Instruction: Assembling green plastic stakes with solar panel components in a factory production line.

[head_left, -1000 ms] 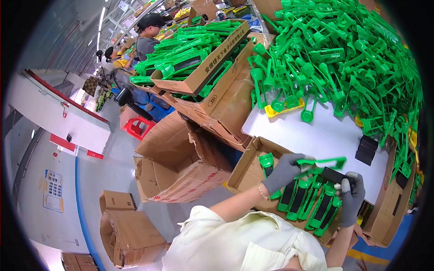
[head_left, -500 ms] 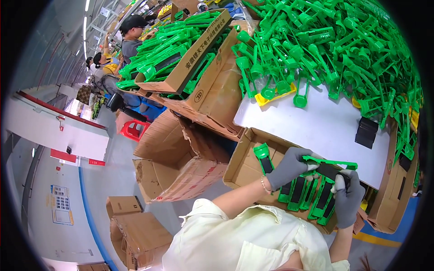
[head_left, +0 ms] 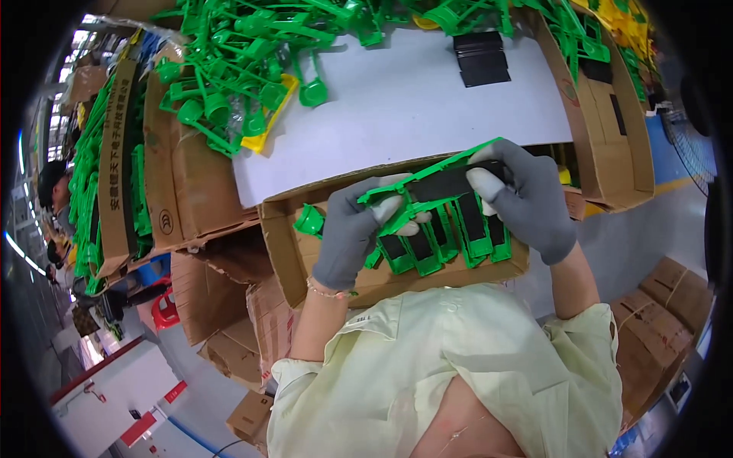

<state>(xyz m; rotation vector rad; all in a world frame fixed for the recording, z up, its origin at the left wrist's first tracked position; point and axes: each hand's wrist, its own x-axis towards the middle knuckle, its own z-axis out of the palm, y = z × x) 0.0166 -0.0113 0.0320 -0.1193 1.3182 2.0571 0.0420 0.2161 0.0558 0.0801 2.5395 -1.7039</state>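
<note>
Both gloved hands have risen from the carton (head_left: 284, 252) — left hand (head_left: 353, 233) and right hand (head_left: 527, 200) clamp a green-and-black part (head_left: 443, 183) at each end, above the packed row (head_left: 447, 240).

Brown cartons around the counter

An open carton (head_left: 282, 252) sits just below the counter edge; a printed-sided carton (head_left: 122, 168) stands left, another (head_left: 611, 114) right, more (head_left: 679, 298) on the floor beside a red-and-white sign (head_left: 164, 397).
</note>
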